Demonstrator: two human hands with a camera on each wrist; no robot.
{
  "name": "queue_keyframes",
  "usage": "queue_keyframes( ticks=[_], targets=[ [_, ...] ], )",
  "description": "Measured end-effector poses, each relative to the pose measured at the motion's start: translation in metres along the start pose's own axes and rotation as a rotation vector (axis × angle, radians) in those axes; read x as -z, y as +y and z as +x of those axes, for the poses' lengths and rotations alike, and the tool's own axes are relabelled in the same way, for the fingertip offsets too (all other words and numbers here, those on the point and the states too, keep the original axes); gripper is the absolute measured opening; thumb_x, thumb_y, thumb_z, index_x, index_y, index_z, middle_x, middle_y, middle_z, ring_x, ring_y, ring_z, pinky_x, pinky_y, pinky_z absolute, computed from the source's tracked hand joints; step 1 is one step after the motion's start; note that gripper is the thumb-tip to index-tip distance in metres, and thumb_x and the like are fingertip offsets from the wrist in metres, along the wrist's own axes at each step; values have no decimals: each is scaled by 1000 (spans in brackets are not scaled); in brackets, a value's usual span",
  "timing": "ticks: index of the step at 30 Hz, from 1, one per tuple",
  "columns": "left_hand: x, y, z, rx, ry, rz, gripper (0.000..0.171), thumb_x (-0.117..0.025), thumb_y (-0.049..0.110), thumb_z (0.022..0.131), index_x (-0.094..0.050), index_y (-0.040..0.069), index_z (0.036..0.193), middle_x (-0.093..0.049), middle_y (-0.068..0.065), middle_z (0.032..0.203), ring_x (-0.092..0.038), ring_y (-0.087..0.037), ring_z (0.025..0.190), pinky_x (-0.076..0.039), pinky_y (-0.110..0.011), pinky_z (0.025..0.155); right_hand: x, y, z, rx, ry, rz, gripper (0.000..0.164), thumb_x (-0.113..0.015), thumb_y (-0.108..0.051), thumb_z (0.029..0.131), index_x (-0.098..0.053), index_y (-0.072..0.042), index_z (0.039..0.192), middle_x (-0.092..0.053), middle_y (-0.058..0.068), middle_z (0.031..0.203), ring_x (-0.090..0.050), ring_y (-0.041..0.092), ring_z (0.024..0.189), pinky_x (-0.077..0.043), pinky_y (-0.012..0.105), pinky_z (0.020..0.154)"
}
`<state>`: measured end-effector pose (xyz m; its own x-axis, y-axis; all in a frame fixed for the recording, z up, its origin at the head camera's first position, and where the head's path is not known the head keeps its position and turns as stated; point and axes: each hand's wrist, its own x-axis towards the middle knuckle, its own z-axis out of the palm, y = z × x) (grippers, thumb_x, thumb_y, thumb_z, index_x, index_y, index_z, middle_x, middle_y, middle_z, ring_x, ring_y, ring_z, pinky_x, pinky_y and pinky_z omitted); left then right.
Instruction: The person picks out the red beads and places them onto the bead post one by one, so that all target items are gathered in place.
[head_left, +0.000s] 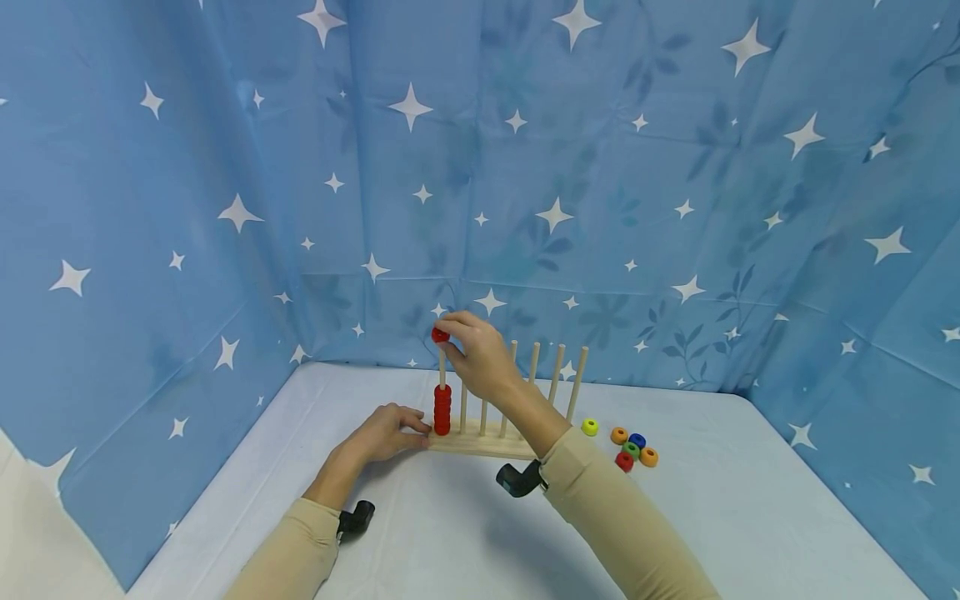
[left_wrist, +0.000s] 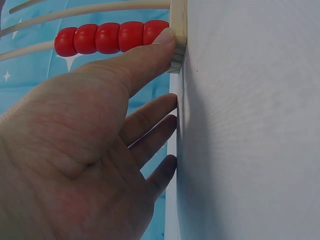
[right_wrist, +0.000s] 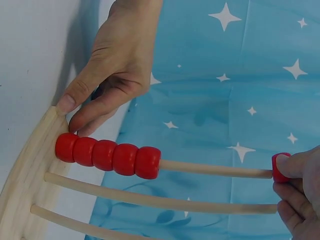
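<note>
My right hand [head_left: 480, 354] pinches a red bead [right_wrist: 281, 168] between thumb and fingers at the top tip of the leftmost wooden peg [right_wrist: 217, 170]. Lower on that peg, several red beads [head_left: 442, 410] are stacked against the wooden base [head_left: 480, 445] of the bead rack. At the base's left end my left hand [head_left: 386, 433] grips the wood, its thumb on the front beside the lowest bead and its index finger behind. The other fingers of that hand [left_wrist: 85, 135] are spread, with their tips near the white tabletop.
Bare pegs [head_left: 578, 383] rise along the base to the right. Right of the rack lie loose beads: yellow [head_left: 590, 427], orange [head_left: 649, 457], blue [head_left: 637, 440], green [head_left: 632, 451] and red [head_left: 624, 462]. A blue star-patterned curtain [head_left: 480, 167] hangs behind the white table [head_left: 450, 533].
</note>
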<state>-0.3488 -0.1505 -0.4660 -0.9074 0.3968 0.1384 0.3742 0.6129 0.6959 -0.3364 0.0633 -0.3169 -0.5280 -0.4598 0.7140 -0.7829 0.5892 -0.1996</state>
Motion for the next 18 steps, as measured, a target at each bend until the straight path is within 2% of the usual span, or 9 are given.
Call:
queue_keyframes(
  ticks=[8, 18],
  targets=[
    [1, -1, 1, -14, -7, 16, 19, -83, 20, 89, -85, 13, 106, -69, -20, 136, -57, -42, 136, -41, -61, 115, -1, 2, 1, -14, -4, -10, 29, -74, -2, 95, -74, -2, 124, -72, 11, 125, -70, 29, 115, -60, 36, 92],
    [1, -2, 2, -15, -7, 12, 19, -84, 21, 88, -85, 14, 106, -69, -20, 135, -58, -42, 135, -43, -61, 114, -2, 2, 1, -49, -24, -25, 30, -74, -7, 96, -74, -3, 126, -72, 10, 125, -70, 28, 115, -60, 36, 94]
  ],
)
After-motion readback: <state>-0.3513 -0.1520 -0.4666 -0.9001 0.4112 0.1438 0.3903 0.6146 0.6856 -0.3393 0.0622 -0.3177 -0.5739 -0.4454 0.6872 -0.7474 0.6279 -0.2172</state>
